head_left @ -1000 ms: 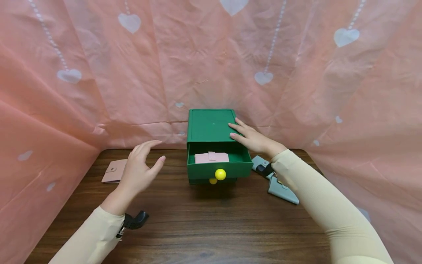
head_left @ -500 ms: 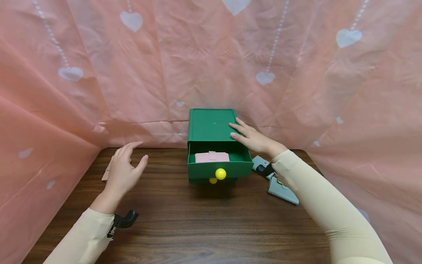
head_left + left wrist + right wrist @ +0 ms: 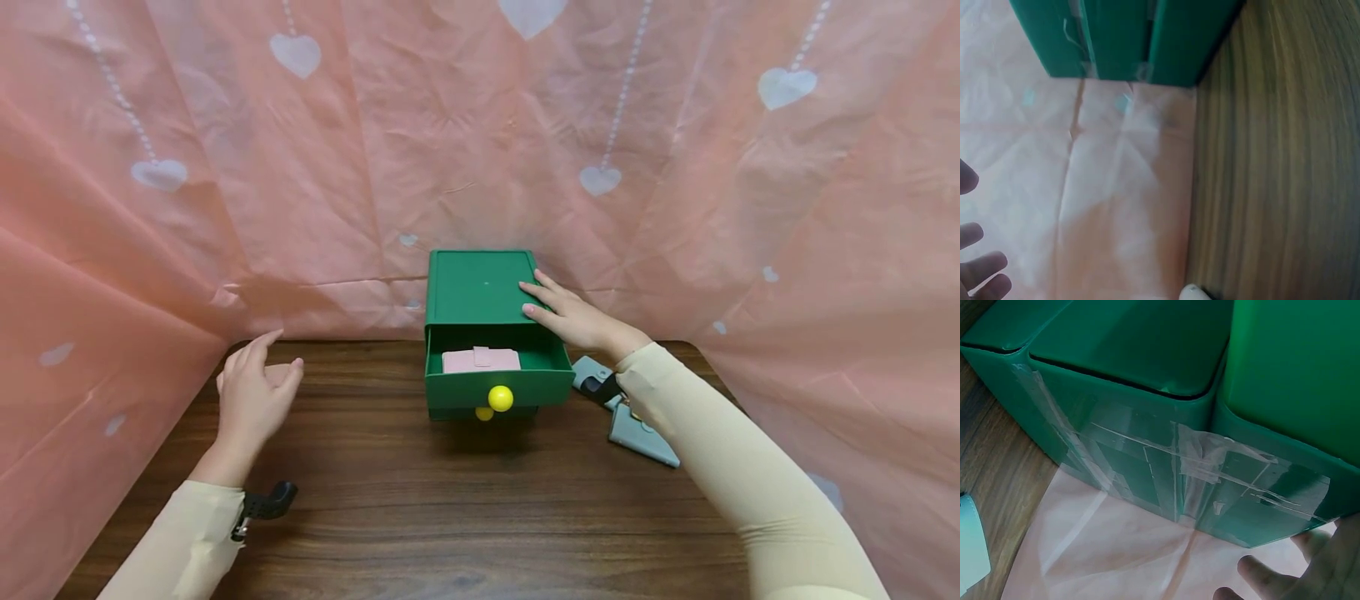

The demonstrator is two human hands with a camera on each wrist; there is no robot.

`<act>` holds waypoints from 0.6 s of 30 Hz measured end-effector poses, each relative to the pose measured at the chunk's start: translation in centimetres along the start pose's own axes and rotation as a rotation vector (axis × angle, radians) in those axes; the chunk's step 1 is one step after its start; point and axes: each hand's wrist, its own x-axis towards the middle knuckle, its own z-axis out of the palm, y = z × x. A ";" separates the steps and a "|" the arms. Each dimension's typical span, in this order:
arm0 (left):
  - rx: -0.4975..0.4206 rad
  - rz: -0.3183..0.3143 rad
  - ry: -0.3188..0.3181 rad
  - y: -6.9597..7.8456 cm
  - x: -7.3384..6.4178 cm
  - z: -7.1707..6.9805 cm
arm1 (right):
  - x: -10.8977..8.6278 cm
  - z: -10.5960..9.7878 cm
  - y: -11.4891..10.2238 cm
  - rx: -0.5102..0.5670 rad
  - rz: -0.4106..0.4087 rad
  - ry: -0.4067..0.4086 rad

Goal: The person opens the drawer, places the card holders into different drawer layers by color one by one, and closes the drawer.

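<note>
The left hand (image 3: pixel 249 408) has shifted from left of centre toward the frame's left side, where it covers most of a pink wallet (image 3: pixel 277 372) on the table (image 3: pixel 450 517); its thumb stands apart from loosely bent fingers, nothing is pinched, and contact cannot be told. The right hand (image 3: pixel 583 322) stays put mid-frame, fingers spread over the right edge of the green cabinet (image 3: pixel 480 287), whose pulled-out drawer (image 3: pixel 453 390) holds a second pink wallet (image 3: pixel 498 360). The shift probably puts the left-hand wallet within grasp, with the drawer standing ready.

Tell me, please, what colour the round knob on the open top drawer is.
The knob is yellow, showing best in the head view.
</note>
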 end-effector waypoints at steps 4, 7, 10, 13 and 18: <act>0.017 -0.057 -0.011 -1.0 0.1 0.0 | 0.1 0.0 0.0 -0.008 0.000 -0.004; 0.022 -0.085 -0.022 -1.7 0.1 0.1 | 0.2 0.0 -0.1 -0.013 0.001 -0.001; 0.030 -0.117 -0.035 -2.3 0.0 0.2 | 0.3 0.0 0.0 -0.010 0.004 0.002; 0.054 -0.152 -0.063 -3.0 0.0 0.3 | 0.3 0.1 0.0 -0.004 0.006 0.002; 0.096 -0.201 -0.121 -4.0 -0.1 0.5 | 0.2 0.1 -0.1 0.007 0.012 0.010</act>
